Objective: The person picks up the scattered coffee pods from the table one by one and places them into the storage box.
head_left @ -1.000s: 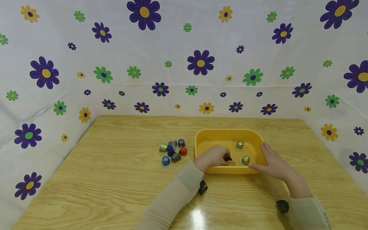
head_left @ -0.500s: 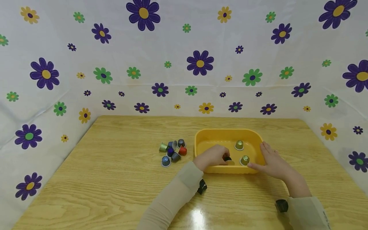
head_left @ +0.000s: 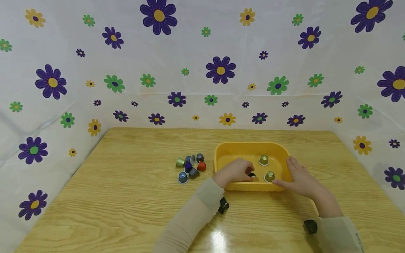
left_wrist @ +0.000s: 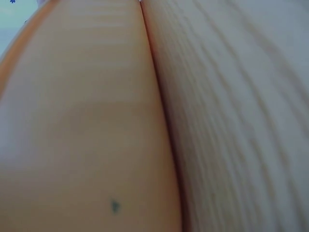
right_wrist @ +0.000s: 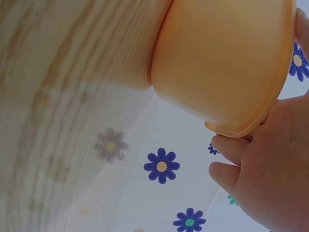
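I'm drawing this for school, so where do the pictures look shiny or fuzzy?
Head view: mostly clear, with white glare on the table near the bottom edge; left wrist view: fuzzy, the close-up yellow tray looking smooth and soft; right wrist view: printed flowers fairly clear, paler ones mirrored on the table.

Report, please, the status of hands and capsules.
Left hand at dark capsule inside yellow tray. Right hand at its rim. Two green capsules nearby; no obstruction seen.
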Motion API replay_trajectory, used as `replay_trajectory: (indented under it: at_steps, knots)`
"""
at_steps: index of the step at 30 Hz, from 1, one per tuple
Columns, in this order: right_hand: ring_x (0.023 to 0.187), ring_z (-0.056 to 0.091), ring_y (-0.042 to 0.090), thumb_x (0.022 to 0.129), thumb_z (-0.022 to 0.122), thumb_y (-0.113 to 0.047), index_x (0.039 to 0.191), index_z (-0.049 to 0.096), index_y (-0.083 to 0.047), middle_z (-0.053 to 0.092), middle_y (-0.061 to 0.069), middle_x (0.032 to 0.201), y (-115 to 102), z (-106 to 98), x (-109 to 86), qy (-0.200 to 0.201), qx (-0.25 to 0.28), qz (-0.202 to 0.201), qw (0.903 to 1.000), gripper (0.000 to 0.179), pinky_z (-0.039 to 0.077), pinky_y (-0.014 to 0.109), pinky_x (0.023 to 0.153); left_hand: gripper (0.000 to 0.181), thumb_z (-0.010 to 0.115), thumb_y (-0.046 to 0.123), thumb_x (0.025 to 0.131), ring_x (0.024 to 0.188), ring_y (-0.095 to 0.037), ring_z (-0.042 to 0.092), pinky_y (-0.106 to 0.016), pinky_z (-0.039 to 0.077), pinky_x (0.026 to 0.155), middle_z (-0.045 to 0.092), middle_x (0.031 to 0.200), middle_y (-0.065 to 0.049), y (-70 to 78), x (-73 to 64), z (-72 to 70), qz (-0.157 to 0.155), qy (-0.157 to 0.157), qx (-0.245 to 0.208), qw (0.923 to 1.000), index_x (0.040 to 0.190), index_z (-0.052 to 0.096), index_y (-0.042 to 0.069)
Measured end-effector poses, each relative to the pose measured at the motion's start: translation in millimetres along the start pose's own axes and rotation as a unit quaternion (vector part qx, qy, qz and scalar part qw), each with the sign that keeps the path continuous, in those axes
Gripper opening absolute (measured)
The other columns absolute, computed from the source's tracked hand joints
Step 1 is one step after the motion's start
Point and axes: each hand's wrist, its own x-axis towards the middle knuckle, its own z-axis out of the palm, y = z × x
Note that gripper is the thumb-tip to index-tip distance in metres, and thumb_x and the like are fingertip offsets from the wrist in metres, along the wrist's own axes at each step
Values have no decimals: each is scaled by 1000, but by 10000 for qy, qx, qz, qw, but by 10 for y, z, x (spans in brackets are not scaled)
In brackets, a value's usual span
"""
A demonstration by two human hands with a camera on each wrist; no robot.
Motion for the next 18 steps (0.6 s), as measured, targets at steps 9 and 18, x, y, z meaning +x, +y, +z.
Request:
replay_trajectory:
  at_steps: [9,18]
  knots:
    - [113,0,36,67,43,-57,123,2,8,-1,25,126,15,5,7,-2,-1,51,10000,96,4,51,85,29,59,30,68,69,-3,44,-13,36,62,52,79,5,-15,2,11,-51,97,-129,9999,89,56,10]
    - [113,0,36,66,43,-58,123,3,8,-1,25,126,12,10,11,17,-35,47,10000,96,4,50,86,30,59,29,69,70,-4,45,-14,36,63,52,82,3,-3,-6,-5,-126,142,-102,9998,91,56,9]
